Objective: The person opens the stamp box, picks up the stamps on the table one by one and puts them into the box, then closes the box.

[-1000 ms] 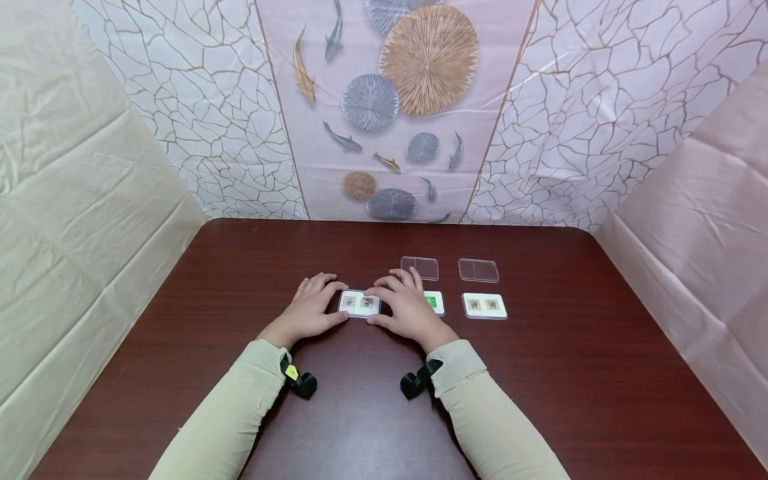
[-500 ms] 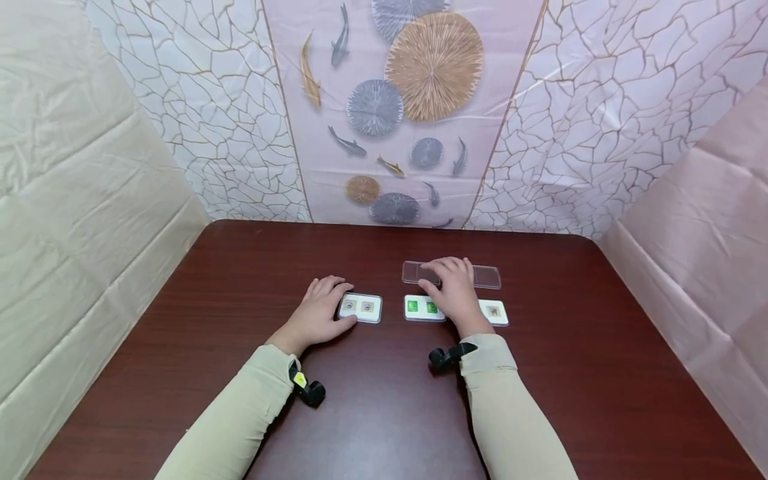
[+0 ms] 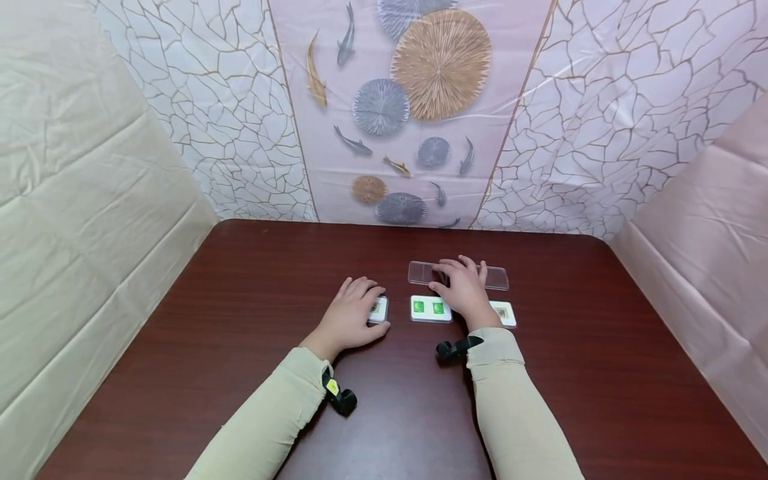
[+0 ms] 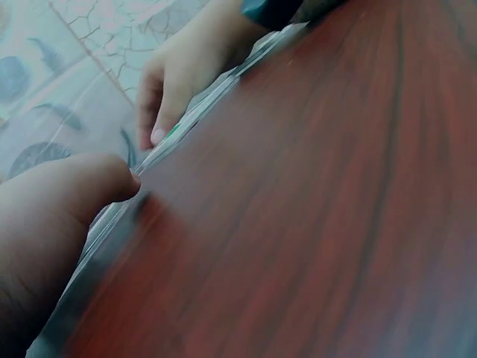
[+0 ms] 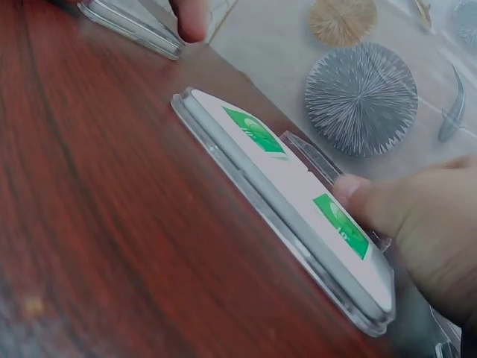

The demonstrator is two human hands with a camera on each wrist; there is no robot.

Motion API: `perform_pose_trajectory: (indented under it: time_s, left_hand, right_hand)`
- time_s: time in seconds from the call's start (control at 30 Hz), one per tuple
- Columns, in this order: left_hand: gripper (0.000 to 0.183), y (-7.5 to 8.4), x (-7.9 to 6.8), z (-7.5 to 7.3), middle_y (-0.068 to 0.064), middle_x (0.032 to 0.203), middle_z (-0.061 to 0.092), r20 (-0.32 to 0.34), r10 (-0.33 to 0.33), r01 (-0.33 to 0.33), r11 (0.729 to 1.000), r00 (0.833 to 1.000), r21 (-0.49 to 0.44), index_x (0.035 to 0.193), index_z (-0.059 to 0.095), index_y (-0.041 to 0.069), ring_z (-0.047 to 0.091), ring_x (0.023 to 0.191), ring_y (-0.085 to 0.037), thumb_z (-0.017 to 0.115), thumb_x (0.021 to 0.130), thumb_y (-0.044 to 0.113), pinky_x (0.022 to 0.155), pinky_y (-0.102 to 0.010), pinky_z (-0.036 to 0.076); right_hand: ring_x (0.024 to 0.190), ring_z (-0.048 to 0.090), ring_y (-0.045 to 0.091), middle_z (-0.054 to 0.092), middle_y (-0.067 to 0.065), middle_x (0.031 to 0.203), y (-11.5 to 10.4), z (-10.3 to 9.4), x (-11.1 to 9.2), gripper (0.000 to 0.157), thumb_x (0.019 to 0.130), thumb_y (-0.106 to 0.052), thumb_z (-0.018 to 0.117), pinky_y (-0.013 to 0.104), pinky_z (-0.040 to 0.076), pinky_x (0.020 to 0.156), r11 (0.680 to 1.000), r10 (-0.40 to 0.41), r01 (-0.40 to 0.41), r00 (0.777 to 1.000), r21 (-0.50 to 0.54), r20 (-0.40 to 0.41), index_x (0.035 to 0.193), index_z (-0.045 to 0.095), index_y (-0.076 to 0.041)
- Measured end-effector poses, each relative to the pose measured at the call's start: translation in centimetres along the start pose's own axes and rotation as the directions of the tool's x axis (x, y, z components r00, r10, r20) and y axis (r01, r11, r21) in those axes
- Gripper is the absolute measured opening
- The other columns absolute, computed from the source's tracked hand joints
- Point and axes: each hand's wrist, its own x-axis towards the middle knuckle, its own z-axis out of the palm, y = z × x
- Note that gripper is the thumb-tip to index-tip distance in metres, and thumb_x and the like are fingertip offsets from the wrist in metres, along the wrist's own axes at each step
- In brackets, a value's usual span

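My left hand point(image 3: 351, 315) is over the leftmost flat white-and-clear case point(image 3: 378, 309), fingers relaxed and covering most of it; the thumb lies by its near edge. In the right wrist view, a left fingertip hovers at the end of that case point(image 5: 130, 30). My right hand point(image 3: 465, 293) reaches over the middle case point(image 3: 431, 309), which bears two green stickers. Its thumb and index finger sit at opposite edges of a clear lid point(image 3: 420, 272) behind that case; the right wrist view shows the thumb tip against the lid point(image 5: 317, 160). The palm hides part of the lid.
A second clear lid point(image 3: 497, 277) lies behind the right hand. The rightmost case point(image 3: 505, 313), with brownish stickers, is partly covered by the right wrist. All lie on a dark red-brown table point(image 3: 270, 267) before a patterned backdrop point(image 3: 381, 107).
My left hand slid right over its case, which stayed in place. Earlier, my right hand left that case and moved right to the clear lids, where it has since stayed.
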Motion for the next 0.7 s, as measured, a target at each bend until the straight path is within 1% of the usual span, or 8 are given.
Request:
perform_pose_trajectory:
  time_s: [0.13, 0.23, 0.37, 0.57, 0.7]
  left_hand:
    - [0.068, 1.4, 0.8, 0.4, -0.006, 0.141, 0.051, -0.003, -0.009, 0.009, 1.0, 1.0, 0.027, 0.14, 0.055, 0.011, 0.039, 0.14, -0.026, 0.065, 0.087, 0.053, 0.123, -0.045, 0.018]
    - [0.066, 2.5, 1.4, 0.7, -0.006, 0.138, 0.052, -0.011, -0.011, 0.011, 0.999, 1.0, 0.031, 0.138, 0.057, 0.011, 0.044, 0.135, -0.025, 0.063, 0.088, 0.054, 0.122, -0.046, 0.021]
    - [0.065, 3.6, 1.9, 1.2, -0.007, 0.137, 0.053, -0.01, -0.015, 0.016, 0.999, 1.0, 0.047, 0.138, 0.057, 0.011, 0.047, 0.132, -0.025, 0.061, 0.09, 0.055, 0.121, -0.048, 0.024]
    - [0.064, 4.2, 2.2, 1.7, -0.009, 0.139, 0.052, 0.025, -0.076, 0.075, 0.995, 0.997, 0.062, 0.139, 0.056, 0.012, 0.047, 0.134, -0.026, 0.058, 0.093, 0.055, 0.121, -0.047, 0.025]
    - [0.063, 4.2, 2.2, 1.8, -0.009, 0.139, 0.053, 0.03, -0.097, 0.095, 0.993, 0.995, 0.071, 0.138, 0.056, 0.011, 0.047, 0.134, -0.026, 0.059, 0.093, 0.055, 0.121, -0.047, 0.025]
  right_hand:
    - [0.147, 0.025, 0.04, 0.054, 0.008, 0.147, 0.2, 0.0, -0.1, 0.039, 0.097, -0.033, 0.069, 0.068, -0.003, 0.116, 1.0, 0.0, 0.0, 1.0, -0.012, -0.006, 0.133, 0.067, -0.017]
    - [0.145, 0.026, 0.041, 0.055, 0.01, 0.144, 0.4, 0.1, -0.2, 0.038, 0.098, -0.034, 0.067, 0.068, -0.003, 0.116, 1.0, -0.003, 0.002, 1.0, -0.022, -0.015, 0.132, 0.066, -0.019]
    - [0.141, 0.028, 0.044, 0.054, 0.016, 0.14, 0.5, 0.1, -0.4, 0.037, 0.099, -0.034, 0.065, 0.067, -0.005, 0.117, 1.0, -0.003, 0.003, 1.0, -0.017, -0.013, 0.133, 0.064, -0.019]
    - [0.139, 0.028, 0.047, 0.054, 0.02, 0.135, 0.2, 0.1, -0.8, 0.033, 0.101, -0.031, 0.063, 0.066, -0.006, 0.117, 0.999, -0.052, 0.052, 0.999, 0.011, -0.013, 0.13, 0.062, -0.017]
    - [0.138, 0.029, 0.047, 0.053, 0.02, 0.134, -0.2, -0.2, -1.2, 0.032, 0.101, -0.03, 0.063, 0.065, -0.006, 0.117, 0.996, -0.082, 0.082, 0.996, 0.034, -0.02, 0.129, 0.061, -0.016]
